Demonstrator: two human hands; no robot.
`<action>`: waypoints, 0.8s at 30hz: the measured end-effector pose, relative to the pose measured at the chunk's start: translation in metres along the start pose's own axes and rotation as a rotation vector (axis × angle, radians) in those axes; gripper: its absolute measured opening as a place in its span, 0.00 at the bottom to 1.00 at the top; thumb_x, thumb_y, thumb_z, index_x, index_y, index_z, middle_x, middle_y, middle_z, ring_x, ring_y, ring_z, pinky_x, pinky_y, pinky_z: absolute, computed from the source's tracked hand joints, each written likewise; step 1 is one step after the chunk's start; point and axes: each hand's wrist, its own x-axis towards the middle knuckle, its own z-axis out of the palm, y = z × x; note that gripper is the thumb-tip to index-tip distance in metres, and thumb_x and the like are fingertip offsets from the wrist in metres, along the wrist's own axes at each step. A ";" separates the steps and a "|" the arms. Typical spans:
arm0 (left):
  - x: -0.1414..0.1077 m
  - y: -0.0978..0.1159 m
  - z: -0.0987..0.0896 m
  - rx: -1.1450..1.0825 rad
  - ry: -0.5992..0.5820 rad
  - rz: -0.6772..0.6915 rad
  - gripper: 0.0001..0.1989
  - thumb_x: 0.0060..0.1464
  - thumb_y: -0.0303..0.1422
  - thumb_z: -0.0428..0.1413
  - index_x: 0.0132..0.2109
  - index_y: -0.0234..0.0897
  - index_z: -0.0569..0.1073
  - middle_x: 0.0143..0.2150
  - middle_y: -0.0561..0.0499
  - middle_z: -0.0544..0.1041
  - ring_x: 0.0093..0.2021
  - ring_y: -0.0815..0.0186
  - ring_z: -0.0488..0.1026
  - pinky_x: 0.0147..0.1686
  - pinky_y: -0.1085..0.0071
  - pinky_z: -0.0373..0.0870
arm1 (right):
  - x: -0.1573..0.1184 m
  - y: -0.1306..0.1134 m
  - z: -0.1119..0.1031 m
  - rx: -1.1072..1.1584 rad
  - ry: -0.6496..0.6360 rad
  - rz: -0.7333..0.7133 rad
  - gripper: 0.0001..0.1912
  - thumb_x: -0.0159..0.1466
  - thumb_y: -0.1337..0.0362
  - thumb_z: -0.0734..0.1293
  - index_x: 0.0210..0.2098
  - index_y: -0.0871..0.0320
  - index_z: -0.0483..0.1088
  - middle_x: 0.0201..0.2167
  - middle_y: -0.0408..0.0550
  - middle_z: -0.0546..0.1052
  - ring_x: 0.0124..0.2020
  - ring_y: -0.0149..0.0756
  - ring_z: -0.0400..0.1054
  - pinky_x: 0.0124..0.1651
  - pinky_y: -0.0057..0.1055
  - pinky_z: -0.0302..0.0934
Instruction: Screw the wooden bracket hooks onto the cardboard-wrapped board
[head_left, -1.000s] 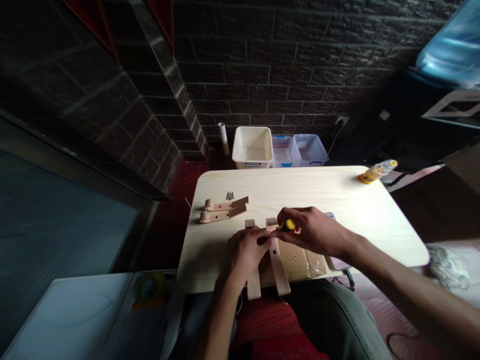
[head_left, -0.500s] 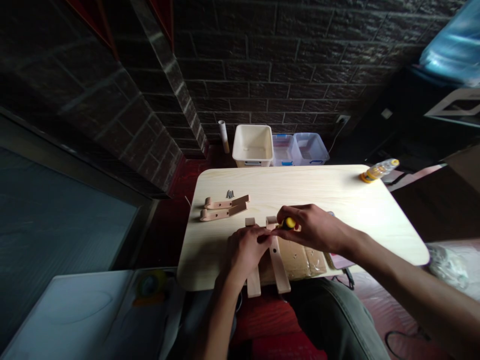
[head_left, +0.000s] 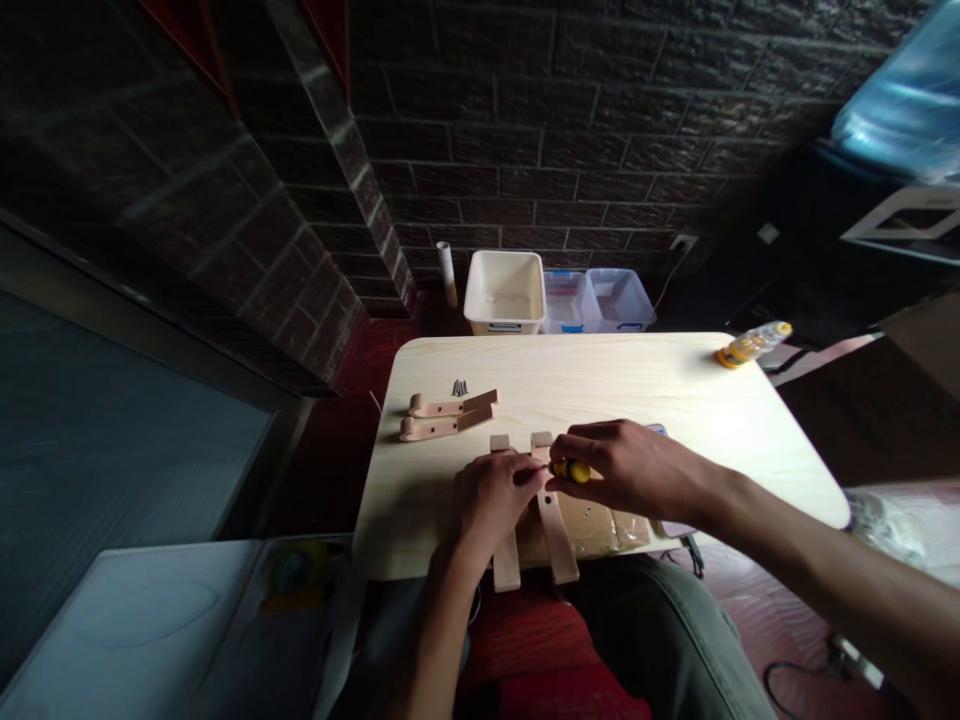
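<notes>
My right hand (head_left: pixel 626 465) is closed on a screwdriver with a yellow and black handle (head_left: pixel 577 471), its tip pointing left toward my left fingertips. My left hand (head_left: pixel 495 497) is closed, thumb and fingers pinched at that tip; what they pinch is too small to make out. Under my hands, two light wooden bars with curled ends lie side by side: a left bar (head_left: pixel 507 565), mostly covered by my left hand, and a right bar (head_left: pixel 558 545) with a dark hole. They rest over a flat piece of brown cardboard (head_left: pixel 592 525).
Two similar wooden pieces (head_left: pixel 442 427) and several screws (head_left: pixel 460 388) lie at the table's left. A clear bottle with a yellow cap (head_left: pixel 754 344) stands at the far right corner. Beyond the table (head_left: pixel 600 370) are a cream bin (head_left: pixel 505 290) and clear plastic boxes (head_left: pixel 619 298).
The screwdriver handle has tilted lower, toward me, and my right hand has shifted slightly with it. My left hand stays nearly in place.
</notes>
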 end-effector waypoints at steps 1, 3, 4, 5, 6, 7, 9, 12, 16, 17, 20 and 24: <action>0.000 0.000 0.000 0.003 0.001 0.000 0.07 0.59 0.38 0.58 0.40 0.49 0.83 0.38 0.55 0.83 0.35 0.67 0.77 0.31 0.73 0.60 | 0.000 -0.001 0.000 -0.009 -0.008 -0.001 0.10 0.71 0.59 0.65 0.44 0.59 0.73 0.35 0.49 0.79 0.32 0.34 0.72 0.31 0.32 0.59; -0.001 0.000 -0.001 0.004 0.009 -0.003 0.07 0.59 0.38 0.58 0.40 0.48 0.83 0.37 0.55 0.83 0.34 0.66 0.77 0.31 0.73 0.60 | 0.000 -0.002 0.000 -0.022 -0.023 -0.009 0.09 0.70 0.60 0.65 0.44 0.59 0.73 0.36 0.49 0.79 0.34 0.35 0.73 0.32 0.32 0.61; -0.001 0.000 -0.001 -0.001 0.016 -0.004 0.07 0.59 0.38 0.59 0.39 0.48 0.83 0.37 0.55 0.83 0.34 0.66 0.77 0.31 0.73 0.60 | -0.002 -0.001 0.001 -0.027 -0.025 -0.019 0.09 0.70 0.60 0.65 0.44 0.59 0.73 0.36 0.49 0.79 0.35 0.36 0.73 0.32 0.32 0.61; -0.001 0.000 -0.001 -0.011 0.024 -0.006 0.07 0.58 0.37 0.59 0.39 0.48 0.83 0.37 0.55 0.83 0.35 0.66 0.77 0.31 0.73 0.61 | -0.003 -0.001 0.002 -0.033 -0.024 -0.032 0.09 0.70 0.61 0.65 0.45 0.59 0.73 0.37 0.50 0.79 0.36 0.36 0.73 0.33 0.32 0.62; -0.001 0.001 -0.001 -0.026 0.033 -0.007 0.07 0.58 0.37 0.59 0.39 0.48 0.83 0.37 0.55 0.84 0.35 0.66 0.77 0.32 0.73 0.62 | -0.006 0.000 0.003 -0.040 -0.022 -0.048 0.09 0.70 0.62 0.65 0.46 0.59 0.73 0.38 0.50 0.79 0.37 0.37 0.73 0.34 0.32 0.63; -0.001 0.001 -0.001 -0.044 0.038 -0.008 0.07 0.58 0.37 0.59 0.39 0.47 0.83 0.38 0.55 0.84 0.36 0.66 0.77 0.33 0.73 0.63 | -0.008 0.000 0.004 -0.049 -0.018 -0.065 0.09 0.71 0.62 0.65 0.47 0.59 0.73 0.39 0.51 0.79 0.38 0.37 0.73 0.36 0.32 0.64; -0.002 0.001 -0.001 -0.081 0.039 -0.008 0.07 0.58 0.36 0.59 0.40 0.46 0.83 0.38 0.54 0.84 0.38 0.66 0.78 0.35 0.74 0.65 | -0.014 0.001 0.005 -0.075 -0.014 -0.086 0.10 0.71 0.63 0.64 0.48 0.58 0.73 0.39 0.51 0.79 0.39 0.37 0.73 0.37 0.33 0.65; -0.002 0.002 -0.002 -0.107 0.024 -0.006 0.08 0.58 0.35 0.58 0.40 0.45 0.83 0.39 0.54 0.84 0.39 0.66 0.78 0.37 0.75 0.67 | -0.022 0.000 0.006 -0.129 -0.020 -0.100 0.11 0.72 0.64 0.63 0.51 0.57 0.73 0.39 0.50 0.78 0.40 0.38 0.73 0.40 0.35 0.66; -0.002 0.001 -0.001 -0.104 0.016 -0.002 0.08 0.59 0.37 0.58 0.39 0.46 0.83 0.39 0.54 0.84 0.39 0.66 0.78 0.37 0.75 0.67 | -0.029 -0.003 0.008 -0.194 0.014 -0.164 0.13 0.72 0.67 0.62 0.53 0.58 0.72 0.42 0.53 0.79 0.42 0.39 0.74 0.43 0.36 0.69; -0.002 0.000 0.000 -0.103 0.020 -0.001 0.08 0.59 0.37 0.58 0.39 0.47 0.83 0.40 0.54 0.84 0.39 0.66 0.78 0.37 0.75 0.67 | -0.030 -0.004 0.009 -0.212 0.026 -0.185 0.13 0.72 0.68 0.62 0.53 0.58 0.73 0.42 0.53 0.79 0.43 0.39 0.74 0.44 0.36 0.69; -0.002 -0.001 0.002 -0.104 0.038 0.002 0.08 0.59 0.37 0.58 0.39 0.47 0.83 0.40 0.55 0.84 0.39 0.66 0.78 0.37 0.75 0.67 | -0.036 -0.006 0.013 -0.252 0.054 -0.232 0.13 0.71 0.70 0.62 0.52 0.58 0.73 0.42 0.54 0.79 0.45 0.40 0.74 0.46 0.37 0.69; -0.003 -0.001 0.002 -0.100 0.047 0.008 0.08 0.59 0.36 0.58 0.39 0.47 0.83 0.39 0.55 0.84 0.38 0.66 0.78 0.35 0.75 0.66 | -0.041 -0.005 0.015 -0.241 0.065 -0.218 0.14 0.71 0.71 0.61 0.53 0.58 0.73 0.42 0.54 0.79 0.44 0.39 0.74 0.47 0.37 0.69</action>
